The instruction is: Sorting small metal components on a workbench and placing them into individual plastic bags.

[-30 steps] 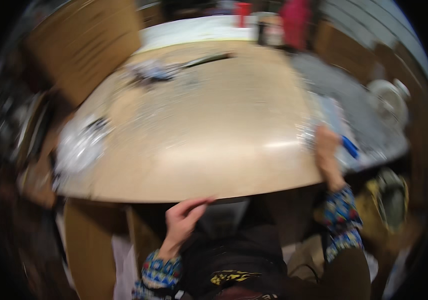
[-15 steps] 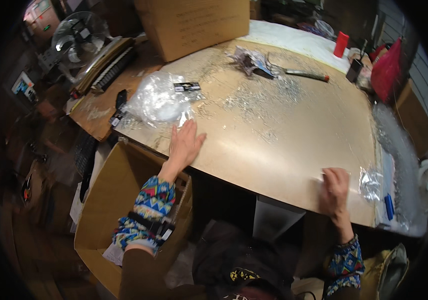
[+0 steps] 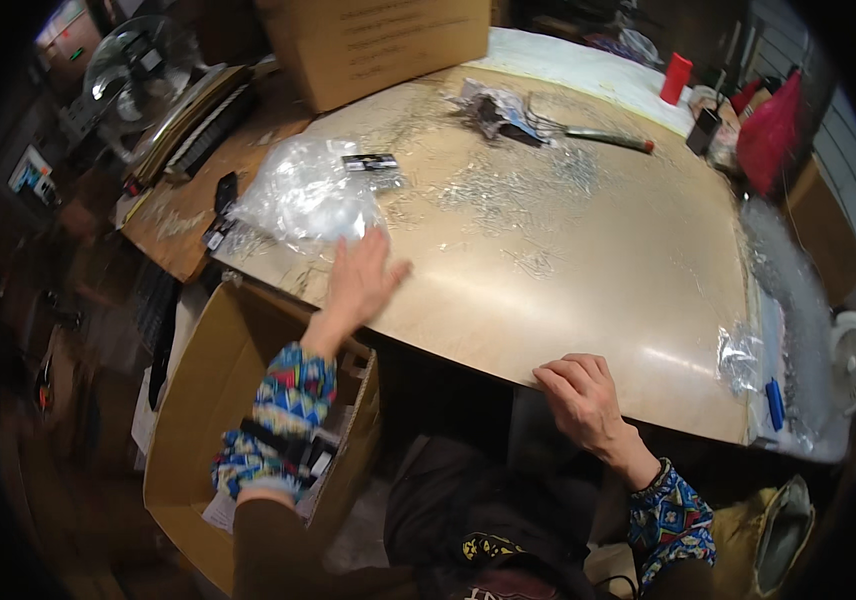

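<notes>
My left hand (image 3: 360,282) lies over the near left part of the table, fingers stretched and thumb apart. Its fingertips meet the near edge of a crumpled clear plastic bag (image 3: 313,190); a small black label card (image 3: 370,162) rests at the bag's right side. At the table's front edge is my right hand (image 3: 586,405), back upward, with the fingers bent and close together. Whatever they may hold is hidden beneath them. Many small thin metallic pieces (image 3: 493,195) lie scattered across the middle of the wooden tabletop (image 3: 638,260).
An open cardboard box (image 3: 193,410) stands below the table's left edge. A large closed carton (image 3: 388,45) sits at the back. Farther off are crumpled wrapping (image 3: 498,110), a dark-handled tool (image 3: 608,138) and a red cylinder (image 3: 676,78). Bubble wrap (image 3: 793,300) and a small white fan (image 3: 850,362) line the right.
My right hand has moved left and slightly down, from the right part of the tabletop to its front edge. My left hand stays by the plastic bag, and the view has shifted slightly.
</notes>
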A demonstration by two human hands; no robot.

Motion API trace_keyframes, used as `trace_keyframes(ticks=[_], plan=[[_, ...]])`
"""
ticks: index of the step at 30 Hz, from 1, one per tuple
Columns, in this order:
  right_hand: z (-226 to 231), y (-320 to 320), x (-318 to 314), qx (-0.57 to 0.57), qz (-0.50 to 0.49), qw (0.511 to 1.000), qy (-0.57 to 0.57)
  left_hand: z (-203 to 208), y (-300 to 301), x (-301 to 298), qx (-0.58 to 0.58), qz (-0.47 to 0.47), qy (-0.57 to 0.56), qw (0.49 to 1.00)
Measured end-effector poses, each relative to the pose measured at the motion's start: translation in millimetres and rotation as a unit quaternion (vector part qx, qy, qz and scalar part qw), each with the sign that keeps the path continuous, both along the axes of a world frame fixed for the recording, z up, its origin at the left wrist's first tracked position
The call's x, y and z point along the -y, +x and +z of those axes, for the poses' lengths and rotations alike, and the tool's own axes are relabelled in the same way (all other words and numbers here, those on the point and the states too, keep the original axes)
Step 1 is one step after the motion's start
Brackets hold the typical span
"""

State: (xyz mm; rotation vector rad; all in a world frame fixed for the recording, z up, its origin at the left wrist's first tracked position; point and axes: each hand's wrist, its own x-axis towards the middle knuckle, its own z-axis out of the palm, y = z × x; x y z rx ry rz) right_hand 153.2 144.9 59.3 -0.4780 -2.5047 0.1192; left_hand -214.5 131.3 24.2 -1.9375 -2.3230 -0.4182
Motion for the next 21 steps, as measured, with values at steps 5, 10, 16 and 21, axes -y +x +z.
trace_keyframes(ticks=[5,10,16,21], plan=[[-9.0,6.7,3.8,-0.007,-0.017,0.999,-0.048,14.4,102.7,45.8,0.091,-0.260,0.044,0.960],[14.5,-13.3,7.8,-0.018,0.019,1.000,-0.009,12.0,150.2,57.0,0.215,-0.339,0.173,0.900],[3.6,1.6,14.5,-0.075,0.059,0.863,-0.497,24.8,168.8,83.3,0.692,-0.097,-0.011,0.715],[11.9,19.8,20.9,-0.098,0.020,0.684,-0.722,43.2,192.6,82.9,0.823,-0.057,-0.011,0.565]])
